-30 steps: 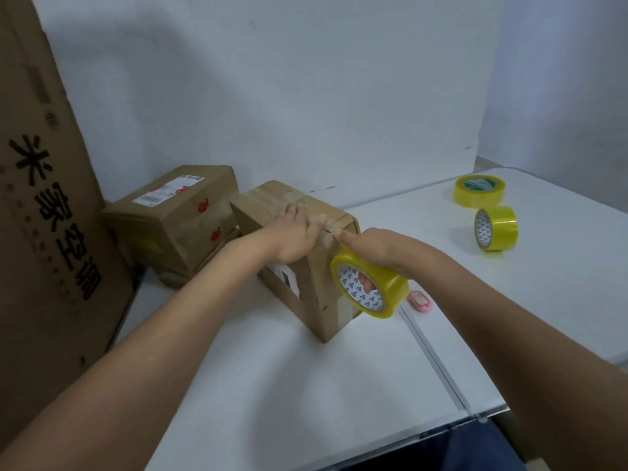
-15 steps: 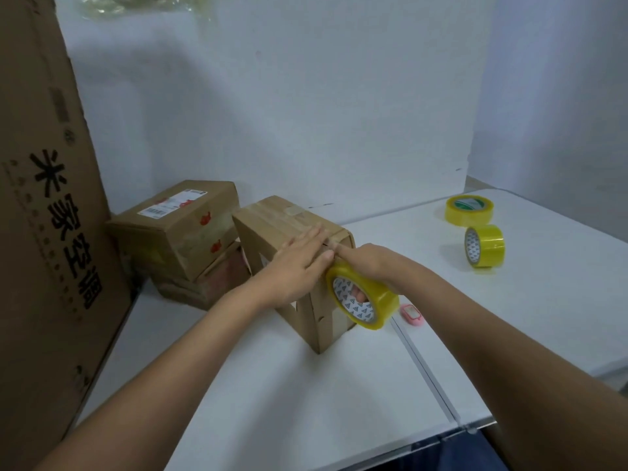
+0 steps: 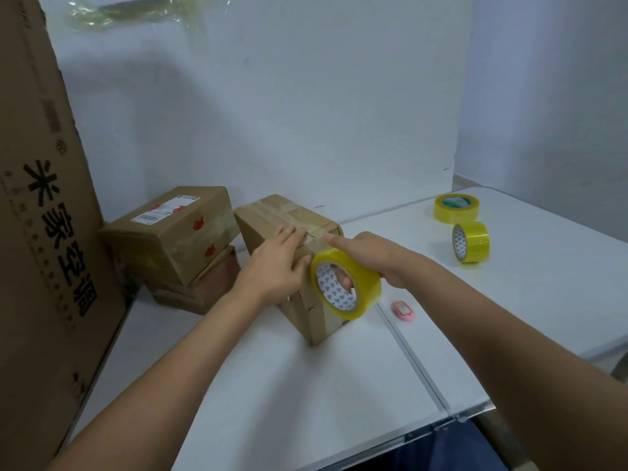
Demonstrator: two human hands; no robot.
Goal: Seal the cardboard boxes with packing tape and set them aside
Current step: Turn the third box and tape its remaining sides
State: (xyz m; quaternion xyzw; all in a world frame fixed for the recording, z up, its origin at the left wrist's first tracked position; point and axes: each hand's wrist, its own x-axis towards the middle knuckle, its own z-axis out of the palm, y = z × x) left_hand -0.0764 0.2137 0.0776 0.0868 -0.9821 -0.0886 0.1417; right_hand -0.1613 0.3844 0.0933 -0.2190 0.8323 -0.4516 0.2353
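Pressing tape onto the closed cardboard box (image 3: pixel 272 215): both hands (image 3: pixel 278 263).

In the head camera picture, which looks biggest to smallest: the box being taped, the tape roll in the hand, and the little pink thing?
1. Box being taped.
2. Tape roll in the right hand.
3. Little pink thing, plainly smallest.

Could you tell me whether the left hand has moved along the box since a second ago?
Yes. The left hand has slid from the top of the box toward its near edge, down beside the tape roll.
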